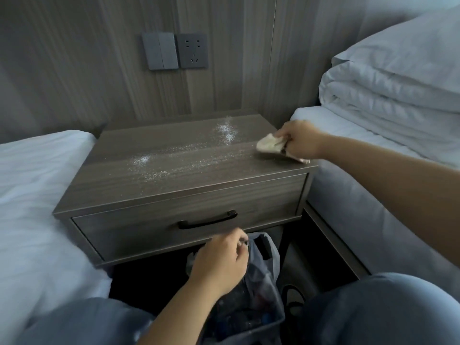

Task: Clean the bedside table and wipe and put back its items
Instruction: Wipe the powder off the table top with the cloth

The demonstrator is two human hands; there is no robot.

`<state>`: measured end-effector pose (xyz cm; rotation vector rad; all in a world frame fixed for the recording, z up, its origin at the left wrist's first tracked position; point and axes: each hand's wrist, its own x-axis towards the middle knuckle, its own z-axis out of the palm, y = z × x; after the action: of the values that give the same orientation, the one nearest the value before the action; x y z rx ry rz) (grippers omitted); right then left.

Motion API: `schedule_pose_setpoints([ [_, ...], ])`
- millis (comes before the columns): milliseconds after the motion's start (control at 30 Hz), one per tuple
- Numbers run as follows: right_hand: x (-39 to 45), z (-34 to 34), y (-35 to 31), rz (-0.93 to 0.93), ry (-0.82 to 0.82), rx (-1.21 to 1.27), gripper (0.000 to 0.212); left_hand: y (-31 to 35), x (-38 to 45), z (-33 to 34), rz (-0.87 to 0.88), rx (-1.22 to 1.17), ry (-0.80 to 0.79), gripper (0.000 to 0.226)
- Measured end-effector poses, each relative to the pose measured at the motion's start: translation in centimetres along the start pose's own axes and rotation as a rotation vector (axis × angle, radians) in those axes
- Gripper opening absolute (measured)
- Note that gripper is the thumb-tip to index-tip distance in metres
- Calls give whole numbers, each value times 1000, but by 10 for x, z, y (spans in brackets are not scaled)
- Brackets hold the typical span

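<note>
At the bedside table's (174, 180) right edge your right hand (302, 141) grips a cloth (268, 145), white powder (225, 131) unwiped, while your left hand (220, 262) pinches the bin bag (261, 247).

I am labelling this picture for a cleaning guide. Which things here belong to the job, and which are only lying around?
Belong to the job:
- bedside table
- white powder scattered on its top
- cloth held by the right hand
- bin bag held by the left hand

Only around:
- folded duvet
- wall socket
- light switch
</note>
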<state>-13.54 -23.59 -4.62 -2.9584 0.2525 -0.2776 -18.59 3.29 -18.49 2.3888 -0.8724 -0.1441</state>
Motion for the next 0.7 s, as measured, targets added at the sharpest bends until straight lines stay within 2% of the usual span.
schedule_pose_setpoints([
  [67, 7, -11, 0, 45, 84, 41, 38, -15, 0, 22, -129, 68, -81, 22],
  [133, 17, -15, 3, 83, 91, 24, 34, -34, 0, 39, -247, 116, -154, 23],
  [200, 24, -8, 5, 101, 13, -30, 37, -55, -2, 53, -364, 149, -226, 30],
  [300, 29, 12, 5, 89, -91, -63, 34, -82, -4, 68, -599, 224, -192, 54],
  [367, 28, 21, 6, 50, -99, -94, 30, -99, -4, 77, -830, 101, -163, 67],
  [433, 27, 25, 8, 18, -84, -125, 22, -115, -6, 85, -1004, -111, -211, 76],
  [533, 23, 27, 13, -24, -72, -128, 20, -129, -11, 91, -1001, -148, -300, 69],
  [700, 14, 31, 16, -78, -31, -40, 24, -124, -3, 99, -865, -181, -261, 51],
])
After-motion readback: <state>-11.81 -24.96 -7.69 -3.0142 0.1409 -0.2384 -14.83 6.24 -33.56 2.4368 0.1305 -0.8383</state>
